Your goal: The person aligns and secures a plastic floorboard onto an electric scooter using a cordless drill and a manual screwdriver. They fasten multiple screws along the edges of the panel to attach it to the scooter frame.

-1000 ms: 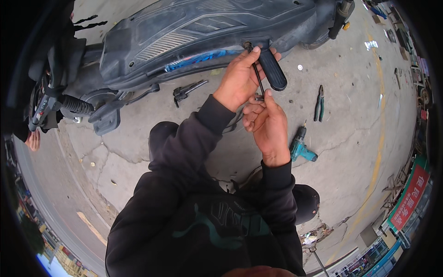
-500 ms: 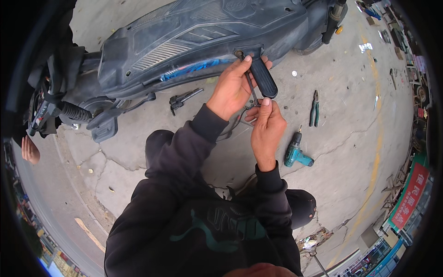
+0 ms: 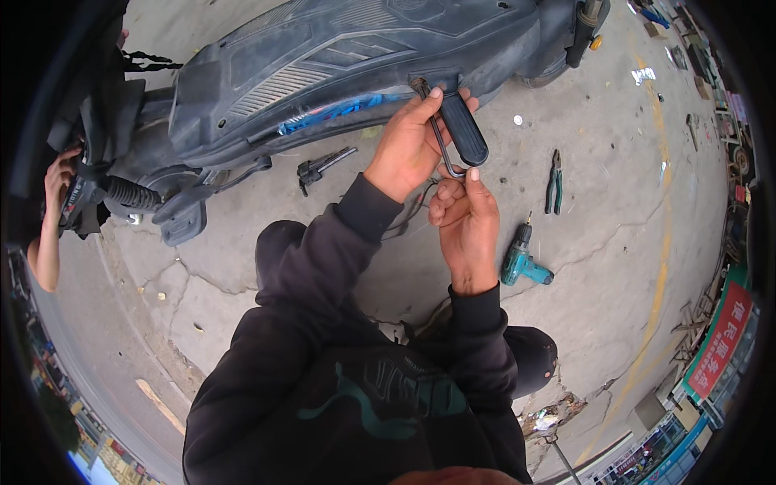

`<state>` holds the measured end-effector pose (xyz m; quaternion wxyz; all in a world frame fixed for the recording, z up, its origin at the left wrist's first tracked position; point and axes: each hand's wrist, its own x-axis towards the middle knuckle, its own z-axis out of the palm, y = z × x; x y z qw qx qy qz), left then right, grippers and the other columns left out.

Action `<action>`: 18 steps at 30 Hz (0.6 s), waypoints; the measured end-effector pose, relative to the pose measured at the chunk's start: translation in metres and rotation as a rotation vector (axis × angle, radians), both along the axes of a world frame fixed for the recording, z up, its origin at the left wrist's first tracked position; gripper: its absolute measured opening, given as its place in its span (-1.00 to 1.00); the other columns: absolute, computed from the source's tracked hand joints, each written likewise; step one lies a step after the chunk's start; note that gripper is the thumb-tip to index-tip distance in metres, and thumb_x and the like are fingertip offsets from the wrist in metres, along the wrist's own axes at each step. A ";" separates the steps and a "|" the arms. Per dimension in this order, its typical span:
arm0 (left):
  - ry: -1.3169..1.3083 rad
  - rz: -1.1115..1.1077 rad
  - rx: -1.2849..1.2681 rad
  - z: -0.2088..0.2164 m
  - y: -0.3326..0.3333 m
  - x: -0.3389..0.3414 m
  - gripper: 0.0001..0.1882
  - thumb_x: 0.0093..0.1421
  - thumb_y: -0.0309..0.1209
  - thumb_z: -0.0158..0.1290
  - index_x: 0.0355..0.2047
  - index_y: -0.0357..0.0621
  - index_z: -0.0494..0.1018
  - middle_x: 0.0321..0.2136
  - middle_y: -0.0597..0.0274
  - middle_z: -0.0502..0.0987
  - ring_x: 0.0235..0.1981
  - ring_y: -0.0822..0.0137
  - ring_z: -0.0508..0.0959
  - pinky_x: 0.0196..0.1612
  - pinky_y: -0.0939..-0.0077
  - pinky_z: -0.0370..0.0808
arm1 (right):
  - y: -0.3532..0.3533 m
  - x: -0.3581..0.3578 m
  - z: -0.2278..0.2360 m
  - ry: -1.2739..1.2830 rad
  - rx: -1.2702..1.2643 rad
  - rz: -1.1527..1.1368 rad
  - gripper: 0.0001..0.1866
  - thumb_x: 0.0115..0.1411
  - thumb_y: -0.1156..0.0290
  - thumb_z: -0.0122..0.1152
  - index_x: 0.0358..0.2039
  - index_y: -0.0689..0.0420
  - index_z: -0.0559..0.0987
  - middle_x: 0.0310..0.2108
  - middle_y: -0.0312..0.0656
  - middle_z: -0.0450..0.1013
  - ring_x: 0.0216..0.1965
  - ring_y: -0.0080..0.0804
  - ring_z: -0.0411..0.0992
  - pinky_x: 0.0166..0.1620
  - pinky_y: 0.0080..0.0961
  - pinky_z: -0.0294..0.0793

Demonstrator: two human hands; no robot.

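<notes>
A dark grey scooter (image 3: 323,65) lies on its side on cracked concrete, underside toward me. My left hand (image 3: 408,145) grips a black footrest peg (image 3: 462,128) that sticks out from the scooter's lower edge. My right hand (image 3: 467,222) is just below it, fingers closed on the bottom bend of a thin metal spring rod (image 3: 440,145) that runs up to the peg's mount. Both sleeves are black.
A teal cordless drill (image 3: 521,259) lies on the ground right of my right hand, with teal-handled pliers (image 3: 554,182) beyond it. A black bracket part (image 3: 322,166) lies under the scooter. Another person's hand (image 3: 56,174) touches the scooter's left end. Shopfronts line the right rim.
Both hands and the peg have shifted slightly up and left in view. My grip on the peg and the rod stays the same.
</notes>
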<state>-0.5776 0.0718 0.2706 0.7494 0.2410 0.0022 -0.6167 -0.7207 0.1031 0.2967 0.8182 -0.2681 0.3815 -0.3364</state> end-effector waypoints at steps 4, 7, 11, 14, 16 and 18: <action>-0.024 0.015 -0.022 0.003 -0.001 -0.001 -0.57 0.46 -0.32 -0.13 0.16 -0.45 0.25 0.10 -0.10 0.47 0.19 0.13 0.46 0.23 0.36 0.47 | 0.003 -0.003 -0.021 -0.403 0.318 -0.027 -0.55 0.48 0.08 -0.14 -0.16 0.23 0.54 -0.51 -0.28 0.41 -0.51 -0.49 0.35 -0.45 -0.63 0.26; -0.017 -0.004 -0.028 -0.001 0.000 0.001 -0.57 0.46 -0.32 -0.13 0.15 -0.46 0.25 0.09 -0.10 0.47 0.19 0.12 0.46 0.23 0.34 0.47 | 0.008 -0.003 -0.027 -0.407 0.393 0.014 -0.55 0.47 0.06 -0.15 -0.19 0.21 0.53 -0.51 -0.30 0.44 -0.52 -0.49 0.38 -0.46 -0.59 0.28; -0.026 0.002 -0.005 0.003 0.001 0.000 -0.58 0.46 -0.33 -0.13 0.16 -0.44 0.26 0.09 -0.08 0.48 0.17 0.12 0.48 0.22 0.33 0.47 | 0.006 -0.007 -0.004 0.746 -0.460 0.136 -0.57 0.37 0.02 0.04 -0.19 0.19 0.52 -0.43 -0.21 0.51 -0.48 -0.32 0.50 -0.49 -0.45 0.41; -0.024 0.006 -0.001 0.005 0.000 0.001 -0.58 0.45 -0.33 -0.12 0.16 -0.43 0.26 0.09 -0.06 0.48 0.17 0.13 0.49 0.21 0.34 0.48 | 0.006 -0.002 0.018 1.490 -1.465 0.107 -0.68 0.26 0.13 0.25 -0.23 0.16 0.54 -0.47 -0.14 0.46 -0.52 -0.22 0.49 -0.51 -0.36 0.46; -0.003 0.009 -0.006 0.002 0.000 0.000 -0.58 0.45 -0.33 -0.10 0.16 -0.42 0.27 0.09 -0.06 0.48 0.17 0.13 0.49 0.20 0.34 0.48 | 0.007 0.002 0.010 1.548 -1.530 0.162 -0.70 0.26 0.14 0.24 -0.32 0.15 0.52 -0.51 -0.16 0.43 -0.51 -0.25 0.50 -0.52 -0.36 0.45; 0.000 0.009 -0.011 0.002 0.000 0.003 -0.58 0.44 -0.33 -0.10 0.16 -0.41 0.27 0.10 -0.06 0.48 0.17 0.13 0.49 0.20 0.34 0.48 | 0.007 0.008 0.005 1.561 -1.507 0.189 -0.70 0.29 0.14 0.20 -0.40 0.12 0.50 -0.54 -0.19 0.43 -0.53 -0.26 0.49 -0.53 -0.36 0.42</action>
